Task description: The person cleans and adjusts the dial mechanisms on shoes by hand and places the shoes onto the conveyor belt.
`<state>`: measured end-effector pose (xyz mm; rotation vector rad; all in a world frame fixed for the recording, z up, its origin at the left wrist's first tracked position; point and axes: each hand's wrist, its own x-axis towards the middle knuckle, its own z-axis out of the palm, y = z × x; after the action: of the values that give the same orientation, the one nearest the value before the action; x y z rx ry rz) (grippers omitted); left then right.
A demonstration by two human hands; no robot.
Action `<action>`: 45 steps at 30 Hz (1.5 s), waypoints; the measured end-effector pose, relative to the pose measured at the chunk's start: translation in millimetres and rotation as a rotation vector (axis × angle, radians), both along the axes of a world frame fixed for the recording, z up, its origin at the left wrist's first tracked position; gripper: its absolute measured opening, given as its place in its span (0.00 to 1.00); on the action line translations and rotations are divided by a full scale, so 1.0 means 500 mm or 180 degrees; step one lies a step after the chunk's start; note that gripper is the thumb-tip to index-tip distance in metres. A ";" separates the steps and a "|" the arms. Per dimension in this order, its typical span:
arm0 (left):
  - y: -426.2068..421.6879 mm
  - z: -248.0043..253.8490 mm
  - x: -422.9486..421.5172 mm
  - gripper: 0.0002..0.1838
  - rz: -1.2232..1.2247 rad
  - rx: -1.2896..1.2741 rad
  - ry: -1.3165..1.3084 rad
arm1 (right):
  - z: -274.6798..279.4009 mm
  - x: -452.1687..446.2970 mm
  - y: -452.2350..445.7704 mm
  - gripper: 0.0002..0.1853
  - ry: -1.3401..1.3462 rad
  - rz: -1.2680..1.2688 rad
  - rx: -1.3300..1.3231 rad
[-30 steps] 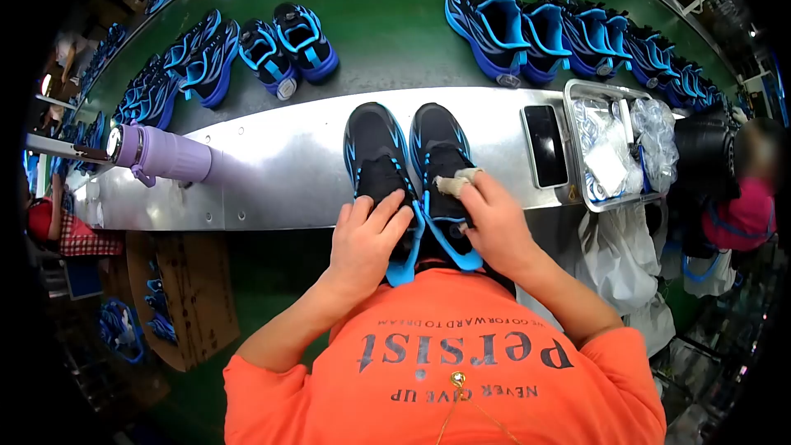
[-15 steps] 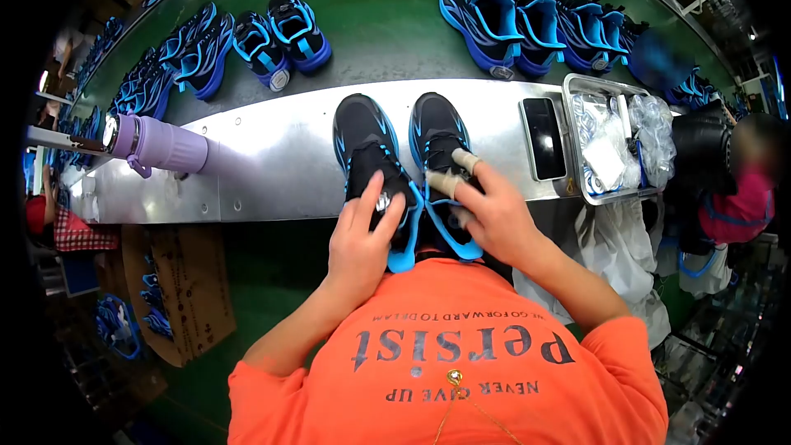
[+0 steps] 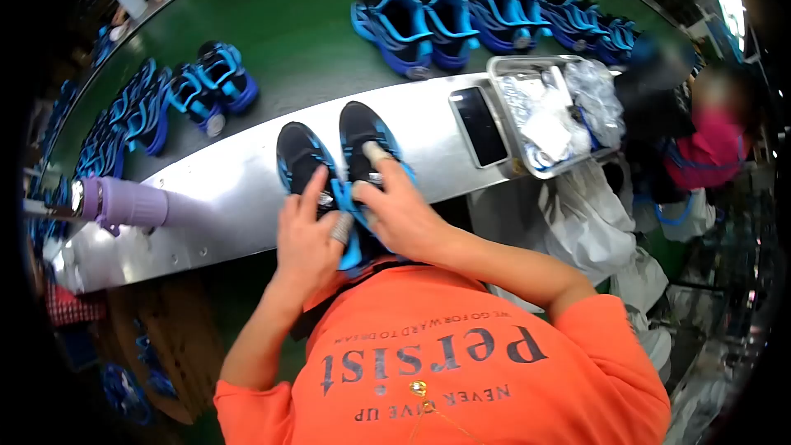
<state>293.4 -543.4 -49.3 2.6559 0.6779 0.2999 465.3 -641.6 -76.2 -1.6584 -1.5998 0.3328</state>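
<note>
The handled shoes point(image 3: 360, 124) are coloured black, streaked and edged in bright blue. Black and blue are repeated on the shoe row point(image 3: 400, 49) at upper right and the shoe group point(image 3: 148, 119) at left; light-blue collars, deeper blue soles. The worktop point(image 3: 288, 25) is finished in green, bordered in silver-grey. Lilac is logged for the bottle point(image 3: 136, 203), black with a pale rim for the phone point(image 3: 479, 128), silver for the tray point(image 3: 493, 86). The orange shirt point(image 3: 362, 412) is printed with dark lettering; the pendant point(image 3: 418, 389) is gold-toned. Pink is worn by the co-worker point(image 3: 710, 152). A red check is noted on the cloth point(image 3: 76, 305).
</note>
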 end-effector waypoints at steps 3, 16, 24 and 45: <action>0.026 0.013 0.008 0.11 -0.0122 -0.0080 -0.0009 | 0.011 0.023 -0.001 0.20 0.0240 0.0148 0.0093; 0.040 0.036 0.035 0.15 0.0526 -0.0157 -0.0347 | 0.050 0.115 -0.014 0.15 -0.0151 0.0283 -0.0203; 0.068 0.030 0.028 0.15 -0.0019 -0.1211 -0.0652 | 0.077 0.169 0.003 0.15 0.0051 0.0622 -0.0741; 0.068 0.058 0.063 0.23 0.0313 -0.2173 -0.0726 | 0.099 0.200 -0.003 0.15 0.0147 0.0670 -0.1363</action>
<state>325.0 -509.3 -20.2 1.9132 0.6855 0.3215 565.3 -643.1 -26.9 -1.7747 -1.7577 0.8661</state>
